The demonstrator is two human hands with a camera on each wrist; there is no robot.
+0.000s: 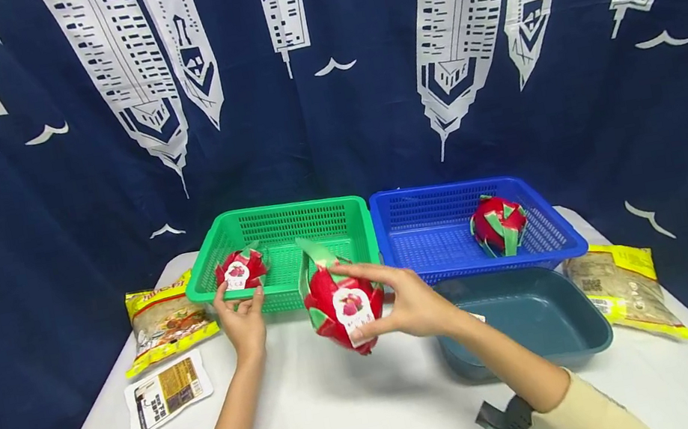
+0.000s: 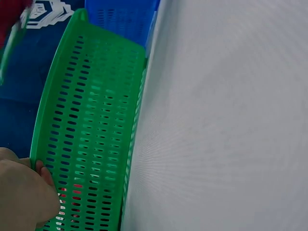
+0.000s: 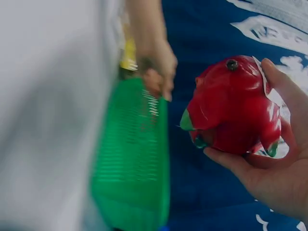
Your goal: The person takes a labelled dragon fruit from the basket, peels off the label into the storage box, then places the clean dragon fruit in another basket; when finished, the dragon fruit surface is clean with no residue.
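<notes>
My right hand [image 1: 409,302] holds a red dragon fruit [image 1: 326,308] with green leaf tips and a white label above the table, in front of the green basket [image 1: 358,219]. In the right wrist view, fingers and thumb wrap the sides of this fruit [image 3: 231,110]. My left hand [image 1: 244,326] grips the front rim of the green basket near its left corner. The left wrist view shows its fingertips bent over that rim [image 2: 36,139]. Just behind those fingers, a second labelled dragon fruit [image 1: 249,261] lies inside the green basket.
A blue basket [image 1: 415,274] beside the green one contains another dragon fruit [image 1: 498,225]. In front stands a dark teal tub [image 1: 539,318], partly behind my right forearm. Yellow-edged food bags lie left [image 1: 167,320] and right [image 1: 626,289]. A white pouch [image 1: 169,394] is at the left.
</notes>
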